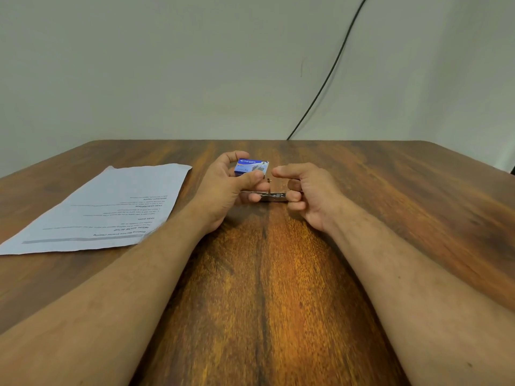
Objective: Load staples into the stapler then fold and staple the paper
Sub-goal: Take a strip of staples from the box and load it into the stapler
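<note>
My left hand (pixel 227 188) holds a small blue staple box (pixel 250 167) between thumb and fingers, lifted a little above the table. My right hand (pixel 308 190) is just right of the box, index finger and thumb reaching toward its open end, the other fingers curled. A small metal stapler (pixel 274 196) lies on the wooden table (pixel 264 274) between and under both hands, partly hidden by fingers. Whether the right hand touches the stapler cannot be told. A printed sheet of paper (pixel 111 210) lies flat on the left.
A black cable (pixel 331 73) runs down the pale wall to the table's back edge. The table's far edge lies just beyond my hands, and its rounded right corner shows at the far right.
</note>
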